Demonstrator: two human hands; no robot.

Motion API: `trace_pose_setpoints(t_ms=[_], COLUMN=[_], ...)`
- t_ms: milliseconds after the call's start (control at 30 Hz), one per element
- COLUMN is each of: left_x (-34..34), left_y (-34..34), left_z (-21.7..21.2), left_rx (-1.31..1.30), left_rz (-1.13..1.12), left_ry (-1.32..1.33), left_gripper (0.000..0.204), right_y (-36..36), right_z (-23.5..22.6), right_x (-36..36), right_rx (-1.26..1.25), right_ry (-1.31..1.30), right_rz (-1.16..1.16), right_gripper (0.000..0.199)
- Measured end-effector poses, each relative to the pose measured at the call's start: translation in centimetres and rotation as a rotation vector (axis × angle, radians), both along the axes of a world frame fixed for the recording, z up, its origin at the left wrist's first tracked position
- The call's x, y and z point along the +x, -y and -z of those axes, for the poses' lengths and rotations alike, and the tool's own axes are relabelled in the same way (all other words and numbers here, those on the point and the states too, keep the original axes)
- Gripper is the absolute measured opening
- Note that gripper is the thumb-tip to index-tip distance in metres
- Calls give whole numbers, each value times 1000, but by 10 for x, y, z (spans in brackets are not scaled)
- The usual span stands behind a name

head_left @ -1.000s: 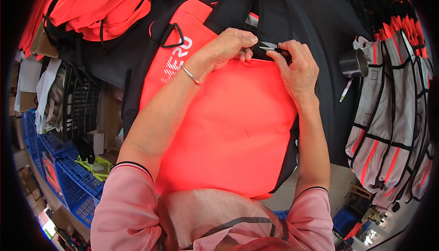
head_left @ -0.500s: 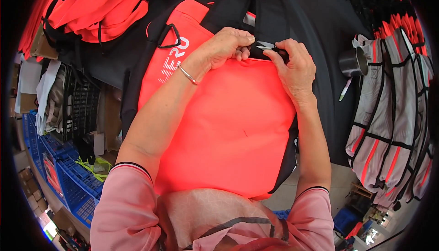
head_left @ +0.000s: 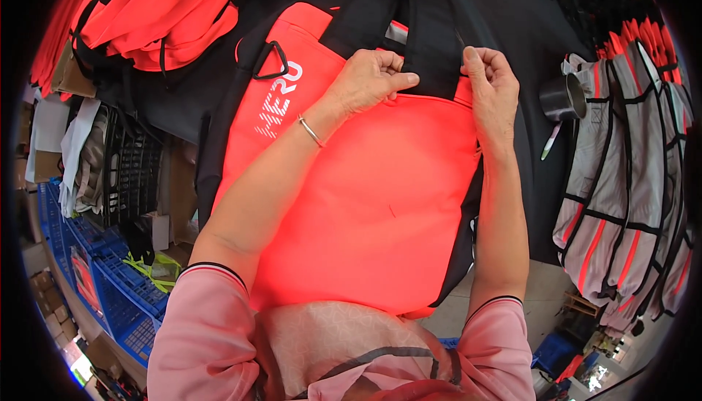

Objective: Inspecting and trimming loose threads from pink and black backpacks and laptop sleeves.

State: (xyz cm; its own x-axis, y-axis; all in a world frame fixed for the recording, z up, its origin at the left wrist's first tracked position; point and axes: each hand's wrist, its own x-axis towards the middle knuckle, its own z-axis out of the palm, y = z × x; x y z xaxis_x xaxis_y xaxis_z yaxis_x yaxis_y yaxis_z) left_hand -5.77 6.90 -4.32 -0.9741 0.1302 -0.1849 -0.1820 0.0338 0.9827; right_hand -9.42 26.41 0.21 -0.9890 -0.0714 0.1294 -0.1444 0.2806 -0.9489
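Note:
A bright red-orange bag [head_left: 358, 218] with black straps lies in front of me, its upper edge folded against black fabric. My left hand [head_left: 369, 83] is closed at this upper edge, its thumb pointing right and its fingers curled on the fabric. To the right, my right hand [head_left: 491, 90] is raised beside a wide black strap [head_left: 431, 32], thumb and fingertips pressed together. Whatever it pinches is too small or hidden to make out. The small snips seen earlier do not show. A black triangular loop [head_left: 272, 61] sits at the bag's left side.
Red-orange bags [head_left: 146, 17] are heaped at the far left on the black-covered table [head_left: 537, 211]. Grey striped pieces with black edging [head_left: 621, 174] hang at the right beside a metal cup [head_left: 563, 97]. A blue plastic crate [head_left: 110, 269] and a black basket [head_left: 131, 167] stand at left.
My right hand has moved slightly right and up, away from my left hand. The snips' blades that showed in its fingers are out of sight. The left hand's thumb has stretched out rightward.

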Motion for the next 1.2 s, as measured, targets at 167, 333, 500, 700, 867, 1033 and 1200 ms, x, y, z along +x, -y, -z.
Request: trace_pose_setpoints(t_ms=[167, 333, 500, 700, 867, 1033, 1200], left_x=[-3, -8, -11, 1, 28, 89, 94], left_y=[9, 12, 11, -1, -4, -2, -9], left_z=[8, 11, 12, 16, 10, 3, 7], left_rx=[273, 348, 347, 162, -1044, -1121, -1115], left_rz=[-25, 35, 47, -186, -449, -27, -49], left_ry=[55, 101, 122, -66, -942, -809, -932], left_gripper=[20, 25, 24, 22, 26, 29, 18], right_y=[3, 10, 8, 11, 14, 9, 1], right_z=[9, 11, 20, -4, 9, 24, 35], right_x=[15, 19, 10, -5, -25, -18, -29], right_rx=[260, 671, 780, 191, 385, 369, 222], right_ry=[-187, -520, -750, -32, -109, -54, -22], right_rz=[-79, -99, -114, -66, 91, 135, 113], right_gripper=[26, 25, 25, 28, 44, 36, 32])
